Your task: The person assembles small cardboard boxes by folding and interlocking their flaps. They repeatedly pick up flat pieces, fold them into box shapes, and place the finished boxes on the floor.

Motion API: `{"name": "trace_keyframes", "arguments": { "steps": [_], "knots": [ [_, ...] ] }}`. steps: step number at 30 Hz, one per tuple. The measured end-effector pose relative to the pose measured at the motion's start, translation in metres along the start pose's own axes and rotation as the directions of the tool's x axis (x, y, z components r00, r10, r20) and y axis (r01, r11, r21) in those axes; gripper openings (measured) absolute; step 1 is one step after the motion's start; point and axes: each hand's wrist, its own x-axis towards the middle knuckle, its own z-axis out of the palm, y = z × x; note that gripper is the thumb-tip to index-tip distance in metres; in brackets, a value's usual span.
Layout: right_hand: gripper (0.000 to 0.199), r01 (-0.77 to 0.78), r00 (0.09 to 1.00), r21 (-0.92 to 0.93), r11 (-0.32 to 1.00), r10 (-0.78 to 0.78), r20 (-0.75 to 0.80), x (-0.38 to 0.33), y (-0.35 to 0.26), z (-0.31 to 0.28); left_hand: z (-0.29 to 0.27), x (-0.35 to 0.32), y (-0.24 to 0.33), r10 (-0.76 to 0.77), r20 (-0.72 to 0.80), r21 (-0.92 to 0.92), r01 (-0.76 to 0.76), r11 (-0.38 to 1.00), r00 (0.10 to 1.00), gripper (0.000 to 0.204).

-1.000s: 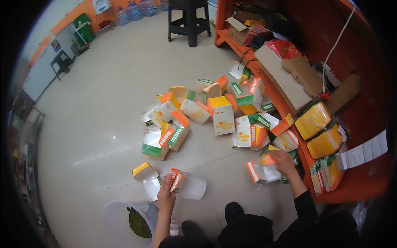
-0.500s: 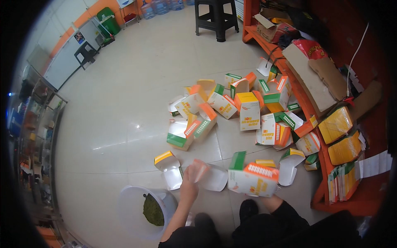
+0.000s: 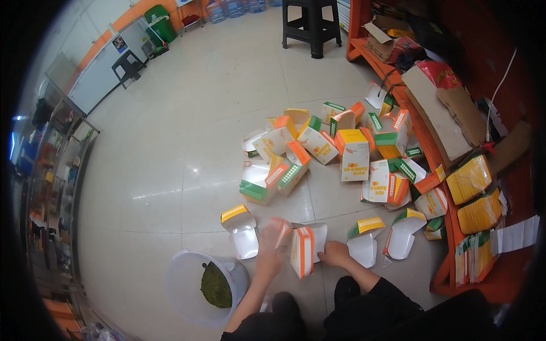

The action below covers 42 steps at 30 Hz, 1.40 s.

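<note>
1. The floor (image 3: pixel 170 170) carries the bulk of the work: a heap of folded cartons (image 3: pixel 341 148), orange, yellow, green and white, spreads from about 12 to 2 o'clock of the hands, well apart from them. By the look of it these are already made up, and they are many.

2. The orange shelf unit (image 3: pixel 449 250) along the 3 o'clock side holds stacks of flat yellow blanks (image 3: pixel 472 179) and more flat ones standing on edge lower down. I judge a good share remains unfolded.

3. A clear plastic tub (image 3: pixel 187 284) with a dark green clump inside sits at 8 o'clock of the hands, near the left forearm.

4. Several half-open cartons (image 3: pixel 364 241) lie close around the hands, from 10 to 3 o'clock, flaps up; these seem unfinished.

5. The carton in hand (image 3: pixel 302 250), white with orange edges, stands on edge on the floor directly before the person, between both hands.

6. The left hand (image 3: pixel 272 245) is blurred; its fingers seem curled against the carton's left side, though the grip cannot be told surely.

7. The right hand (image 3: pixel 335 253) has fingers closed on the carton's right flap.
</note>
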Motion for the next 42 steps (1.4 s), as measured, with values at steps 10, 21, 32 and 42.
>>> {"name": "trace_keyframes", "arguments": {
  "steps": [10, 21, 32, 42],
  "knots": [
    [0.045, 0.081, 0.993, -0.029, 0.996, -0.078, 0.089, 0.019, -0.007, 0.028, 0.002, -0.005, 0.009, -0.081, -0.002, -0.187, 0.079, 0.979, 0.997, 0.062],
    [0.058, -0.168, 0.986, -0.167, 0.972, 0.163, -0.046, 0.008, -0.034, -0.011, 0.006, -0.007, -0.002, 0.086, -0.034, 0.018, -0.086, 0.996, 0.996, 0.099],
    [0.132, 0.508, 0.844, -0.123, 0.853, -0.521, -0.126, 0.032, -0.025, -0.018, 0.007, 0.010, -0.008, 0.146, -0.028, -0.124, -0.148, 0.981, 0.989, 0.074],
    [0.150, 0.582, 0.813, -0.014, 0.813, -0.582, -0.022, 0.013, -0.020, -0.007, 0.016, 0.011, -0.009, 0.091, -0.097, -0.203, -0.109, 0.973, 0.991, 0.075]
  ]
}}
